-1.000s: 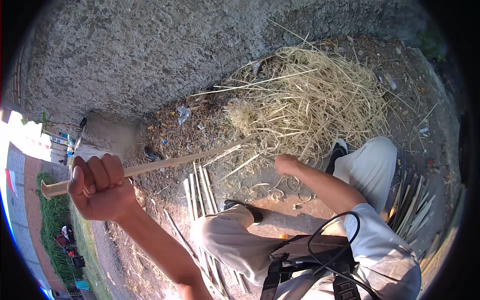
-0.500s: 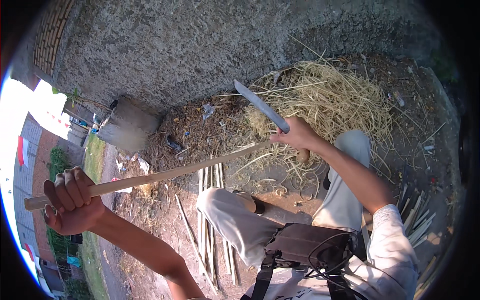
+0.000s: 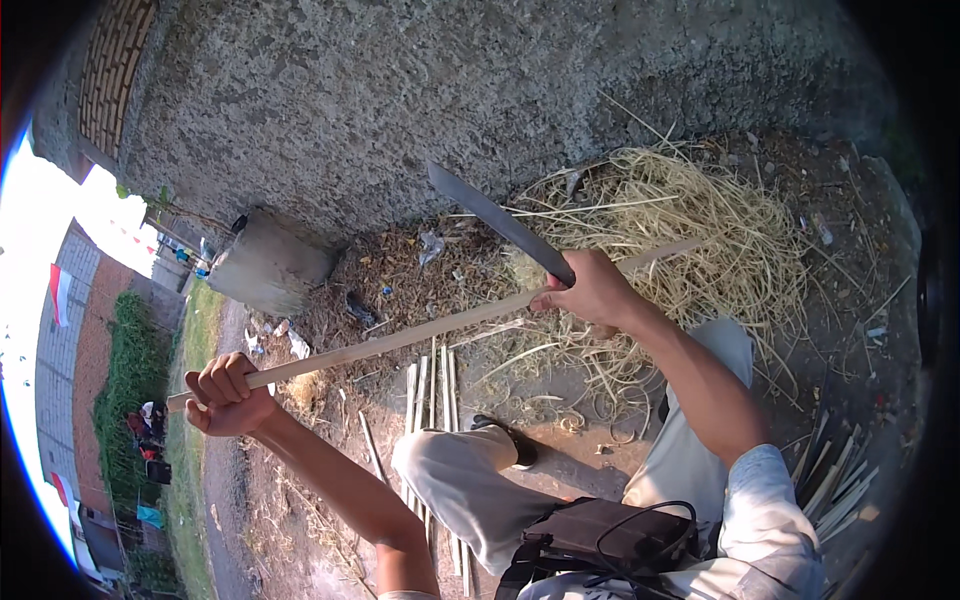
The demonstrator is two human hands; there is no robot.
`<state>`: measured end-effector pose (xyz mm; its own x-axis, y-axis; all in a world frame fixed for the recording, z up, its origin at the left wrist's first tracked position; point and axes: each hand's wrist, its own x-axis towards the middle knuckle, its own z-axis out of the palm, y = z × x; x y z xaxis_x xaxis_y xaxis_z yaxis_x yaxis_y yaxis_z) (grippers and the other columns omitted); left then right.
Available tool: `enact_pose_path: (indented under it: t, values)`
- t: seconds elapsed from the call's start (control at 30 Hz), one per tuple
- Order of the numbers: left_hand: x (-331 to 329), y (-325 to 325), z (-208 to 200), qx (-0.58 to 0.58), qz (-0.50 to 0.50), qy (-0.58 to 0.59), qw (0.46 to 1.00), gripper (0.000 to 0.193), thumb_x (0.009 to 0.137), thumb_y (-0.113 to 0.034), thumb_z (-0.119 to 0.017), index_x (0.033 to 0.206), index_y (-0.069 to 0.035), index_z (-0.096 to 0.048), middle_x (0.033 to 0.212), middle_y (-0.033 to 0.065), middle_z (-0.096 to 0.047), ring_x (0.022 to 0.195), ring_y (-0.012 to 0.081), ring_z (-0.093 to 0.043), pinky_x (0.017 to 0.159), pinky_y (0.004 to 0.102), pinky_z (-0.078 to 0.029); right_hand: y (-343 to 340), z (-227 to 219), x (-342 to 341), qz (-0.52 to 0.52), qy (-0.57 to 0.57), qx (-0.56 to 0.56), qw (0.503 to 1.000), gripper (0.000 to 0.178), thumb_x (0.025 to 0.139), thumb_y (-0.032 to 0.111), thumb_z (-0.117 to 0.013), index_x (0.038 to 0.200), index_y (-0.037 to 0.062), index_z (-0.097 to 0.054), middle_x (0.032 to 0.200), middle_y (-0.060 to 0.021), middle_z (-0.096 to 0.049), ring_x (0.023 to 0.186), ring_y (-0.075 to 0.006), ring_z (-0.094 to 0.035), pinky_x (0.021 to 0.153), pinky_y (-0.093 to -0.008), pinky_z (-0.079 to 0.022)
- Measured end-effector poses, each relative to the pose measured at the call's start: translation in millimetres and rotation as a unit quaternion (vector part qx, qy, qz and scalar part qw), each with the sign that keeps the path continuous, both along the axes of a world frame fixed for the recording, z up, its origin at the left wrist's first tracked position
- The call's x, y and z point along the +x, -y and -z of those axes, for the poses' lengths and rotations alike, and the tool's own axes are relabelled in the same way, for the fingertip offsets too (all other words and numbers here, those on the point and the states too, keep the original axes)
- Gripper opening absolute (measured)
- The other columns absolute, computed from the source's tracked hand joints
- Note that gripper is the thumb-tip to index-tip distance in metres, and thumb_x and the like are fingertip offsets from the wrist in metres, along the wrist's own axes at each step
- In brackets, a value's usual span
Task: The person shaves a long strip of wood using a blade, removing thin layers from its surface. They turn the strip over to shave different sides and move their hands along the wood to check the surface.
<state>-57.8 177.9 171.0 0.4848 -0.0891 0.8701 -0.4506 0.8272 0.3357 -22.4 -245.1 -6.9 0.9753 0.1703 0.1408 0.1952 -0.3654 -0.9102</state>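
My left hand [image 3: 232, 395] is closed around a long, flat, pale strip of wood or bamboo [image 3: 420, 330], close to its left end. The strip slants up to the right, across to my right hand [image 3: 592, 292], and its other end shows beyond that hand, over the shavings. My right hand is closed on a large knife [image 3: 495, 215]; its long dark blade points up and to the left, and most of the handle is hidden. The blade's base lies against or just above the strip, with my right thumb next to it.
A heap of pale curled shavings [image 3: 690, 210] lies against the rough grey wall [image 3: 400, 100]. Several strips [image 3: 450, 385] lie on the ground beside my bent left leg, and more [image 3: 840, 490] at the right. A concrete block [image 3: 275, 265] stands by the wall.
My left hand has moved right, toward my right hand, with the strip. The strip's far end now extends past my right hand, and the knife blade has tilted further left.
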Motion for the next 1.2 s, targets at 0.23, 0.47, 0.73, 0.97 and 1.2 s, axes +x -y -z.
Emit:
enact_pose_path:
  t: [0.23,0.47,0.73,0.97,1.2]
  values:
    - [74,-6,114,-0.264,-0.108,-0.217,0.933,0.035,0.082,-0.025,-0.058,0.059,-0.016,-0.033,0.053,-0.0016,-0.029,0.046,0.0127,-0.026,0.045,0.0289,-0.024,32,-10,19,0.065,-0.053,-0.059,0.995,0.047,0.069,0.035,-0.091,0.07,0.0079,-0.053,0.059,-0.0026,-0.057,0.055,-0.0161,-0.054,0.055,-0.0348,-0.042]
    - [87,8,142,-0.212,-0.298,-0.346,0.864,0.016,0.098,-0.02,-0.049,0.093,-0.005,-0.048,0.076,0.0062,-0.048,0.063,0.0193,-0.046,0.059,0.0329,-0.042,29,-8,16,0.161,-0.038,-0.124,0.978,0.041,0.073,0.031,-0.09,0.074,0.0071,-0.056,0.06,-0.0048,-0.06,0.056,-0.0177,-0.058,0.057,-0.0362,-0.045]
    - [61,8,152,-0.03,-0.3,-0.312,0.901,0.038,0.098,0.003,-0.052,0.134,-0.002,-0.041,0.114,0.0126,-0.059,0.099,0.0258,-0.063,0.098,0.0431,-0.055,31,-6,18,0.228,0.0,-0.063,0.972,0.04,0.071,0.026,-0.091,0.074,0.0086,-0.056,0.059,-0.0014,-0.059,0.052,-0.0122,-0.053,0.051,-0.0323,-0.042]
    - [61,12,157,-0.007,-0.376,-0.261,0.889,0.02,0.099,-0.004,-0.057,0.118,-0.002,-0.049,0.106,0.0108,-0.063,0.1,0.0237,-0.065,0.097,0.0436,-0.056,25,-8,16,0.243,0.0,-0.055,0.969,0.038,0.071,0.02,-0.091,0.072,0.0093,-0.054,0.058,0.0,-0.057,0.051,-0.0103,-0.05,0.051,-0.0305,-0.04]
    - [64,28,154,-0.015,-0.429,-0.266,0.863,0.015,0.098,-0.006,-0.059,0.11,-0.001,-0.052,0.1,0.0125,-0.064,0.093,0.0234,-0.068,0.089,0.0401,-0.061,23,-6,16,0.257,-0.003,-0.04,0.966,0.041,0.068,0.016,-0.092,0.068,0.0101,-0.052,0.058,0.0011,-0.056,0.052,-0.0091,-0.049,0.05,-0.0289,-0.039]
